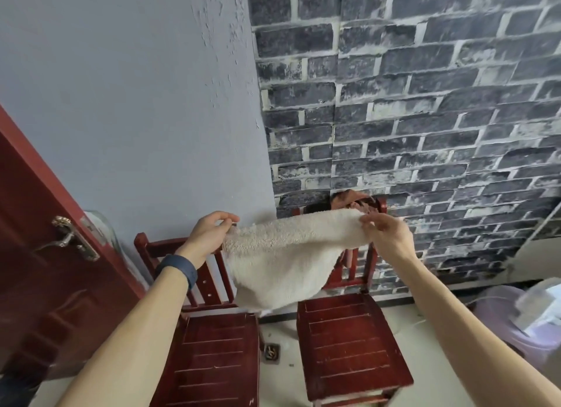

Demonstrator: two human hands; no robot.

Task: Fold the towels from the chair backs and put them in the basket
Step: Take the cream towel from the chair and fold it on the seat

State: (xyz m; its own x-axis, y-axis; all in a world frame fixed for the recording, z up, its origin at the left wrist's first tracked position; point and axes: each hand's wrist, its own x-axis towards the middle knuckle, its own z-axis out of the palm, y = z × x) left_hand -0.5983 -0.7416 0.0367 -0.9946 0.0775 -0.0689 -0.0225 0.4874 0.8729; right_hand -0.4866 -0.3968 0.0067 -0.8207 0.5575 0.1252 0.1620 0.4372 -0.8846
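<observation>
A cream terry towel [282, 254] hangs in the air between my hands, above two red wooden chairs. My left hand [209, 233] pinches its left top corner. My right hand [385, 236] pinches the right top corner. The towel sags in the middle down to about the seat of the left chair [212, 361]. Behind the towel, a brownish-orange towel [352, 200] is draped on the back of the right chair [349, 346], mostly hidden. A pale lilac plastic basket [516, 321] stands on the floor at the right edge.
A red door [45, 270] with a metal handle [69, 239] stands at the left. A grey wall and dark brick-pattern wall rise behind the chairs. A floor drain [271, 352] lies between the chairs. White things lie in the basket.
</observation>
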